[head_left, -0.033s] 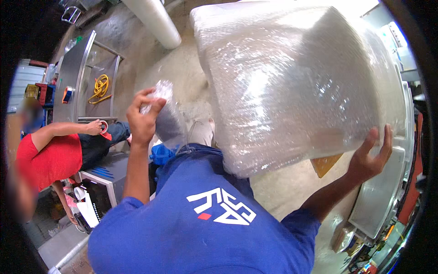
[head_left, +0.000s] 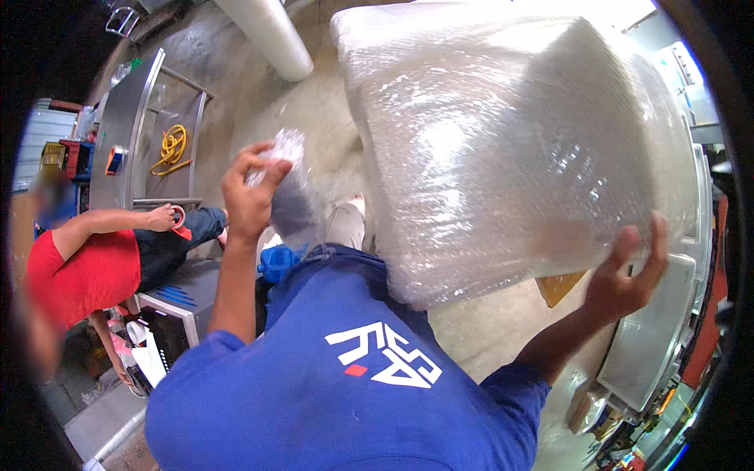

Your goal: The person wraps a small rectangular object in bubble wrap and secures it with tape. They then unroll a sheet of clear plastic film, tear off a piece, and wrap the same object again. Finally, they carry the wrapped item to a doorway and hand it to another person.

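Observation:
A large bulky object wrapped in shiny clear plastic film [head_left: 471, 173] stands in front of me, filling the centre and right. My right hand [head_left: 628, 275] is at its near right corner, fingers spread and apart; whether they press on the film I cannot tell. To the left of the bundle, my left hand [head_left: 255, 188] is raised. Its thumb and fingers pinch the crumpled top of a piece of clear plastic film [head_left: 294, 200], which hangs down in front of my legs. What lies under the wrapping is hidden.
At left, a person in a red shirt [head_left: 94, 259] holds a tape roll [head_left: 179, 217]. A metal table [head_left: 126, 141] and a coiled yellow hose [head_left: 173, 145] lie beyond. A blue container [head_left: 276, 264] is near my legs. Metal panels [head_left: 648, 330] stand at right.
My left hand has shifted slightly right with the film. My right hand has moved a little left and up along the bundle's corner.

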`<state>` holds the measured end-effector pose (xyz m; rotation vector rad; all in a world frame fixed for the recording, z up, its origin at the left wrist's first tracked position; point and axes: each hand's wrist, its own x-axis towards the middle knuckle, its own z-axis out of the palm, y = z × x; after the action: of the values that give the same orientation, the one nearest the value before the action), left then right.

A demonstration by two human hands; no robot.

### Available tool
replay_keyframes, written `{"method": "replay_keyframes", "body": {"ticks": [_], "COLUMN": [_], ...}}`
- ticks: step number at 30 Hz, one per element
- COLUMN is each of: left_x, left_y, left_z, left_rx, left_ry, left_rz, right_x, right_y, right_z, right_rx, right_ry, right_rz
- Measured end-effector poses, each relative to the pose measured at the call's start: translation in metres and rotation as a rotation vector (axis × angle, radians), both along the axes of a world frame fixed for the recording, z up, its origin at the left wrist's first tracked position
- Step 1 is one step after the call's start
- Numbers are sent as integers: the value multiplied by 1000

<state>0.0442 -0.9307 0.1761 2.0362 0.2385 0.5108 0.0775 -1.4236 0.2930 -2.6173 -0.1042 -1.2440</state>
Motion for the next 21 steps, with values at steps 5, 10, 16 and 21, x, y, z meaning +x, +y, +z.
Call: {"method": "replay_keyframes", "body": {"ticks": [5, 10, 16, 21], "left_x": [81, 142, 177, 192], "left_y": [43, 96, 198, 282], "left_z": [-8, -28, -63, -79], "left_rx": [-126, -158, -219, -266], "left_ry": [-27, -98, 11, 25], "left_rz": [-125, -242, -209, -161], "right_x": [12, 53, 89, 93], "right_y": [222, 301, 288, 334], "right_z": [-31, -110, -74, -39], "right_rx": [-215, -846, -1582, -1478], "right_ry": [692, 1101, 1302, 1701], "right_rz": [1019, 1168, 787, 482]}}
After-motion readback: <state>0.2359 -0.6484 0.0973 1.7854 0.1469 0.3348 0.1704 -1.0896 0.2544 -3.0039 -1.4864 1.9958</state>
